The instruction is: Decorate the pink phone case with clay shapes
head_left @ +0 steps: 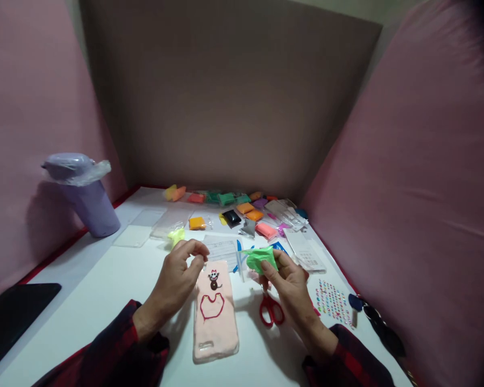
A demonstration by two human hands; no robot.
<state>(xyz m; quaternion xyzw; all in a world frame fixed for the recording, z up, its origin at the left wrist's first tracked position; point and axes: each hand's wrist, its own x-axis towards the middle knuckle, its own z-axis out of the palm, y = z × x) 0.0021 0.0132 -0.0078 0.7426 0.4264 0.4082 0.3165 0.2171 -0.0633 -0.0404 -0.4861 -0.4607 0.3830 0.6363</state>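
My right hand (288, 277) grips a bag of bright green clay (261, 260) above the table, thumb on its front; the bag's clear end sticks out to the left. My left hand (181, 269) is closed, thumb and fingertips together, over the top left corner of a phone case (216, 336). Whatever it may hold is too small to make out. The case lies flat, coated in pale pink, with a small brown cat figure (214, 280) and a dark pink heart-like outline (212, 306) on it. Red-handled scissors (271, 312) lie below my right hand, blades partly hidden.
Several bagged clay colours, such as the black packet (231, 217), lie across the back. Clear cases (135, 235) are at left, near a purple bin (92, 209). A gem sticker sheet (334, 302) lies right. Pink partitions (419, 177) stand on both sides.
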